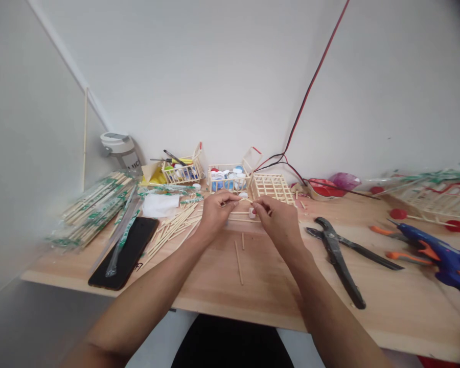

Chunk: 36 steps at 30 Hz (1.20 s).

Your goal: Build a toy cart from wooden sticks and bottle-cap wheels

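Observation:
My left hand (pixel 217 212) and my right hand (pixel 275 217) face each other over the middle of the table. Between their pinched fingertips runs a thin short wooden stick (pixel 245 200), one end in each hand. Long wooden sticks (pixel 235 220) lie crosswise just beneath. Close to my right fingertips is a small white and red piece (pixel 252 212), too small to name. A wooden stick grid frame (pixel 274 188) stands just behind my right hand. Two loose sticks, one longer (pixel 239 263) and one shorter (pixel 243 241), lie nearer to me on the tabletop.
Stick baskets (pixel 228 179) with bottle caps stand along the wall. At left are a phone (pixel 124 253), loose sticks (pixel 172 227) and bagged sticks (pixel 95 209). To the right lie black-handled cutters (pixel 337 253), a blue glue gun (pixel 437 250) and a wheeled stick cart (pixel 440 202).

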### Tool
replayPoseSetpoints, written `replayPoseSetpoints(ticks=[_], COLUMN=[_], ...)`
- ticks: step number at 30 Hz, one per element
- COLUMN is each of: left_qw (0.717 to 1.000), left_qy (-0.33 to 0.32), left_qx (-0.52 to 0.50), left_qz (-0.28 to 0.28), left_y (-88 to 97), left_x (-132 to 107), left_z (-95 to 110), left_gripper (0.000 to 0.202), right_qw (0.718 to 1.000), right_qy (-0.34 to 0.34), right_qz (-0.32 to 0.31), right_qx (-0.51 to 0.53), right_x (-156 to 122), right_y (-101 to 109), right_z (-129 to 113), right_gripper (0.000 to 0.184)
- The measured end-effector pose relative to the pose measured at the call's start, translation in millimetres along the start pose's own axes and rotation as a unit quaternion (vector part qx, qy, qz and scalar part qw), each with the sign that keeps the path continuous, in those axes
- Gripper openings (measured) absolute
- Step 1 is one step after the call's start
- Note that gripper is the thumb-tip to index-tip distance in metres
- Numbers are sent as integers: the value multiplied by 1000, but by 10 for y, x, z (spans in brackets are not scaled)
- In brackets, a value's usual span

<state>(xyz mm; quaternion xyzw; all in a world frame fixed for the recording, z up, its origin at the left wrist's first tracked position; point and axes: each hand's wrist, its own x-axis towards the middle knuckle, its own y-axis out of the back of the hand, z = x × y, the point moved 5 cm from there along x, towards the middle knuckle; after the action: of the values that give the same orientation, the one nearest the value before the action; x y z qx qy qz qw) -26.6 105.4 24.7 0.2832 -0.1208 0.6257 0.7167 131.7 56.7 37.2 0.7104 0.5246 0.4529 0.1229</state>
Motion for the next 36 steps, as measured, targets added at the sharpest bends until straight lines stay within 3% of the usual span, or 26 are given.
replayPoseSetpoints(ticks=[36], left_qw=[1000], left_qy=[3], left_qx=[0], left_qz=[1], left_y=[-3], left_x=[0], left_z=[3], left_gripper=[20], right_qw=[1000], right_qy=[-9], right_qz=[-1], right_qx=[-7], right_x=[-3], right_y=[-22], right_z=[18], right_gripper=[21])
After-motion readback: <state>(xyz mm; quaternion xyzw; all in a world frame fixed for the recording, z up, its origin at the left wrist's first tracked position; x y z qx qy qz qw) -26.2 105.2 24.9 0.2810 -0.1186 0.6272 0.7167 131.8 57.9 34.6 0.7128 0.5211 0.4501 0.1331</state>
